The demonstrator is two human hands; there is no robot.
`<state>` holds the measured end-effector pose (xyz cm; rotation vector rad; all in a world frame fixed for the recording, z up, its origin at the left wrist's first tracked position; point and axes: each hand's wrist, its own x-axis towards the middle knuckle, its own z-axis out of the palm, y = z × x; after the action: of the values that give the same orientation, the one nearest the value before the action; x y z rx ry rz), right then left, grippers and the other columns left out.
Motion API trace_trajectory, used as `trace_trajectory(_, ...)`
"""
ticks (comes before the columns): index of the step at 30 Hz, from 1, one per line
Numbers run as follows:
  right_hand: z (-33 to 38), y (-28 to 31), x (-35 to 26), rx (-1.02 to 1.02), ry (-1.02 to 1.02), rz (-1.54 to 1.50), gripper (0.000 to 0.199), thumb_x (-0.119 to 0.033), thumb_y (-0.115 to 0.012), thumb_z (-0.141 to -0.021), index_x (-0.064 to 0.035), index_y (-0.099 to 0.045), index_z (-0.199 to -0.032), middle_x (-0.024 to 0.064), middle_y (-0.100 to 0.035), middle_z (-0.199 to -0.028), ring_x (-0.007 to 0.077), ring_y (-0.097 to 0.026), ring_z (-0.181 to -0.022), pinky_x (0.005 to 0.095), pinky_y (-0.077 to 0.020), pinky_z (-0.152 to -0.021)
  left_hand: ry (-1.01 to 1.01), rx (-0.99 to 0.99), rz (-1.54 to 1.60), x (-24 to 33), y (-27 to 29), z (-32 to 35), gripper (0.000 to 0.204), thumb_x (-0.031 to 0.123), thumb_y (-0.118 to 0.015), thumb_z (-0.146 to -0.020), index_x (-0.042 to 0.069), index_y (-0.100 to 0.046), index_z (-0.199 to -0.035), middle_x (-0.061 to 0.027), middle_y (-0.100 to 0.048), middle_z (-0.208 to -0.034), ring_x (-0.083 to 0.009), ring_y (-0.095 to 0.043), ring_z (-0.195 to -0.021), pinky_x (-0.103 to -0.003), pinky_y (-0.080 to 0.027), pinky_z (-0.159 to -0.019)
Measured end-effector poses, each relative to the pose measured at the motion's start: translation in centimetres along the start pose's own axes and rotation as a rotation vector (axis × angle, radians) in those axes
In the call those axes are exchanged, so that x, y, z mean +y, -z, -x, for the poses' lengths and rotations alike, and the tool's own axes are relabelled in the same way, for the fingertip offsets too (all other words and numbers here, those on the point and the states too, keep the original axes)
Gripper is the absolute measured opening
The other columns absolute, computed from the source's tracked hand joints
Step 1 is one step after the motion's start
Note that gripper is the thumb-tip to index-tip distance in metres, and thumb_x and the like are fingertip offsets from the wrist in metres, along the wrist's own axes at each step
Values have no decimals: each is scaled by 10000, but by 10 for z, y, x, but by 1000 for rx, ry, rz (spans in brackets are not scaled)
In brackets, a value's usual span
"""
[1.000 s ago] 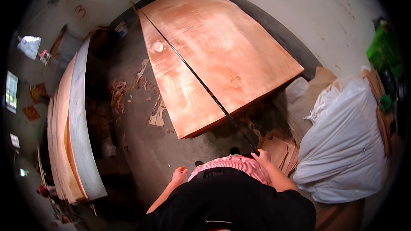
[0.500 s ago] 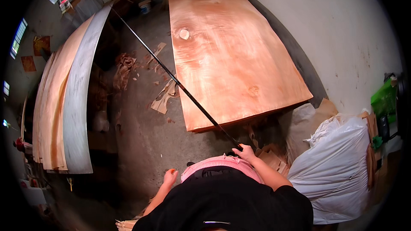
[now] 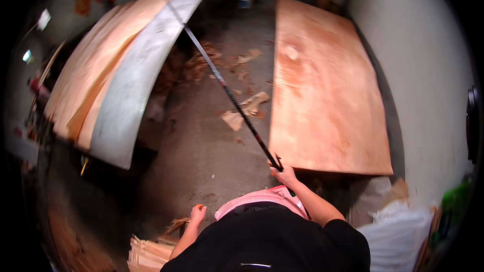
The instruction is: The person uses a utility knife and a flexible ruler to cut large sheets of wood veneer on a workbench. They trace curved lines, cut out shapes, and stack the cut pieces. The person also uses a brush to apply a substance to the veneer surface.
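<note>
My right hand (image 3: 285, 176) is closed round the near end of a long, thin dark pole (image 3: 233, 99). The pole slants up and away to the left, and its blurred far end crosses in front of a grey sheet (image 3: 126, 116) on the left stack. Low in front of my body, my left hand (image 3: 197, 214) is curled, with a small orange spot at its fingertips that I cannot make out. Nearest my right hand lies a stack of large reddish-brown veneer sheets (image 3: 327, 95), with a pale round patch on its top.
More thin wood sheets (image 3: 108, 60) lie curved on the left stack. Torn veneer scraps (image 3: 247, 111) litter the concrete floor (image 3: 186, 161). A white plastic-covered bundle (image 3: 398, 239) stands lower right by the pale wall (image 3: 418, 95). Wood strips (image 3: 147, 254) lie beside my left arm.
My view has swung left, so both stacks appear farther right. The pole stays in my right hand, and its far end now appears over the grey sheet. My left hand remains low and curled.
</note>
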<state>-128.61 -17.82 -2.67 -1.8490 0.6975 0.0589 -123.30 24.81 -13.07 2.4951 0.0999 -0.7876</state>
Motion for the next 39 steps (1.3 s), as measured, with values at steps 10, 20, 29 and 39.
trace_trajectory(10, -115, -81, -85, -169, -122, -159, 231, -242, -618, -771, -56, -529, -667, -17, -452, -487, 66, -409, -391, 218, -326, -356, 193, 50, 181, -8, 21, -27, 452, 368, -577, -729, 36, -553, -1034, -187, -547, -1008, -305, -523, -956, -364, -413, -831)
trace_trajectory(20, -295, -212, -227, -424, -58, -281, 179, -208, -576, -800, -60, -518, -718, -19, -463, -530, 58, -402, -408, 201, -328, -368, 417, 143, 264, -15, 129, -90, 447, 401, -545, -745, 70, -549, -1046, -187, -541, -1018, -302, -513, -973, -378, -404, -842)
trace_trajectory(29, -388, -272, -319, -495, -150, -303, 177, -212, -549, -822, -50, -508, -764, -16, -442, -536, 75, -411, -430, 211, -343, -398, 259, 597, 683, 23, 259, -222, 414, 294, -580, -780, -3, -513, -1059, -143, -583, -950, -212, -585, -827, -303, -458, -743)
trace_trajectory(39, -426, -305, -375, -382, -121, -180, 150, -189, -536, -821, -46, -525, -778, -3, -431, -527, 87, -409, -418, 222, -334, -388, 177, 920, 828, -43, 419, -387, 376, 303, -551, -802, 5, -520, -1029, -131, -606, -905, -217, -593, -822, -303, -457, -729)
